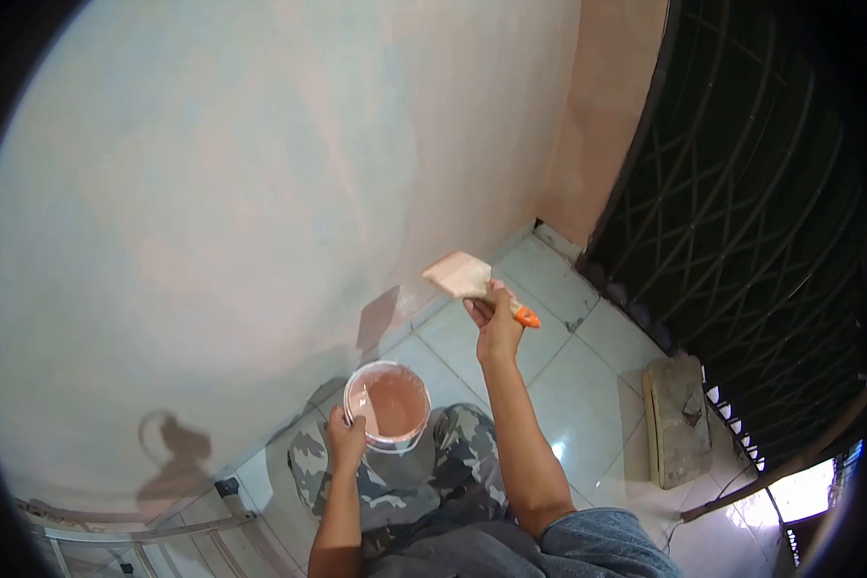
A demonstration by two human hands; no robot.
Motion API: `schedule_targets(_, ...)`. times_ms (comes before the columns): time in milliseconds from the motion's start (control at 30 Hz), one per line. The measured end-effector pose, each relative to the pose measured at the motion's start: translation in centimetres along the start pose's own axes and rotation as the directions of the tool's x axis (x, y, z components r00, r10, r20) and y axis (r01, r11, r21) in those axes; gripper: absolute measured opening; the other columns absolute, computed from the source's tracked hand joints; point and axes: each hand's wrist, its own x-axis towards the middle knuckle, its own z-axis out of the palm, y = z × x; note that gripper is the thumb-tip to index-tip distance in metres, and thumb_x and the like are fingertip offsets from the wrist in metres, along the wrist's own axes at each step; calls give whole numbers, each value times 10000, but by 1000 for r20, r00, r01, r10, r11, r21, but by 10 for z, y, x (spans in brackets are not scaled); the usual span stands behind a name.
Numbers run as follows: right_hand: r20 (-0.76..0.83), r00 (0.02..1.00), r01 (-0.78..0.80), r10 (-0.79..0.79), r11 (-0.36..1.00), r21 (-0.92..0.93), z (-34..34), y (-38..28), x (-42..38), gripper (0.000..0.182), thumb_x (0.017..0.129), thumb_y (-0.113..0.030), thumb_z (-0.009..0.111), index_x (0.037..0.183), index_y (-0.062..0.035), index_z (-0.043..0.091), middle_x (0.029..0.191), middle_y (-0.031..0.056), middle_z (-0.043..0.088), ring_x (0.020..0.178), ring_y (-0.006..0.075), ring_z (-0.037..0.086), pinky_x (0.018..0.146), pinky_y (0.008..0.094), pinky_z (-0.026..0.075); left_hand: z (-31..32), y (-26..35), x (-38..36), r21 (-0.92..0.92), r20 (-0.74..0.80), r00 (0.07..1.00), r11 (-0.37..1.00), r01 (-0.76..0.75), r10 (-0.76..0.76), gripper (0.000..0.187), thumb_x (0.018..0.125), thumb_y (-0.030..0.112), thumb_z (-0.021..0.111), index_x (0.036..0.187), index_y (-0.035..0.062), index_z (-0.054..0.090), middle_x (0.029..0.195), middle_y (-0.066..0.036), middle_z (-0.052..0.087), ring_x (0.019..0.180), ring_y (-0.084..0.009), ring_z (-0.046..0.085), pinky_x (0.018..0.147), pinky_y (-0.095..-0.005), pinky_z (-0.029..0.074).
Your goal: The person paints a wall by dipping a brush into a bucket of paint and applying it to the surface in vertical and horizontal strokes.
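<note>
My left hand [348, 438] grips the left rim of a white bucket [416, 371], the thumb hooked over the edge. Pinkish-brown paint [399, 403] lies inside the bucket, which is held over my knees in camouflage trousers. Out to the right, my right hand [497, 323] is closed around the handle of a wide paintbrush [462, 275]. The brush has pale, paint-coated bristles pointing up and left toward the wall, and an orange handle end. In front of me the wall [260, 193] shows patchy pale blue and pink paint.
A dark folding metal gate [732, 212] stands along the right side. Near it on the tiled floor [578, 395] lies a worn, block-like object [679, 421]. At the lower left is a metal ladder [154, 533]. The wall meets a pink corner [597, 125].
</note>
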Motion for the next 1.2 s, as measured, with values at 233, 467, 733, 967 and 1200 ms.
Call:
schedule_targets(233, -152, 984, -105, 88, 988, -110, -76, 28, -54, 281, 898, -150, 614, 1125, -8, 529, 986, 122, 630, 837, 204, 665, 747, 313, 584, 13, -30, 22, 115, -74, 997, 993, 17, -9, 131, 783, 47, 577, 881, -19, 522, 739, -133, 575, 553, -234, 614, 406, -328, 483)
schedule_targets(467, -105, 986, -151, 127, 949, -277, -103, 48, -58, 308, 884, -110, 610, 1155, 13, 531, 1019, 157, 618, 873, 216, 668, 762, 341, 594, 34, 8, 11, 62, -55, 974, 973, 224, -220, 229, 758, 92, 606, 935, -27, 522, 810, -180, 608, 648, -286, 646, 608, -399, 529)
schedule_targets(733, 207, 961, 29, 181, 680, -732, -94, 82, -67, 205, 857, -135, 640, 1008, 1, 663, 753, 70, 649, 703, 114, 645, 629, 285, 561, 30, -33, 25, 327, -183, 980, 935, 134, -77, 340, 793, 223, 628, 1021, -14, 543, 936, -264, 642, 927, -448, 613, 823, -470, 466)
schedule_targets(967, 526, 802, 442, 282, 312, -841, -94, 139, -49, 238, 744, -220, 691, 904, -45, 702, 803, 179, 682, 758, 390, 654, 725, 411, 527, 38, -37, 20, 455, -206, 978, 880, 137, -46, 319, 892, 289, 597, 1000, 1, 511, 816, -245, 645, 817, -382, 661, 674, -454, 501)
schedule_targets(1200, 497, 730, 558, 469, 9, -830, -90, 199, -42, 307, 787, -351, 675, 863, -55, 704, 805, 200, 672, 785, 401, 648, 745, 441, 534, 37, -21, 14, 493, -79, 996, 868, 64, -29, 440, 903, 369, 576, 1064, -29, 479, 907, -309, 624, 882, -492, 599, 759, -498, 468)
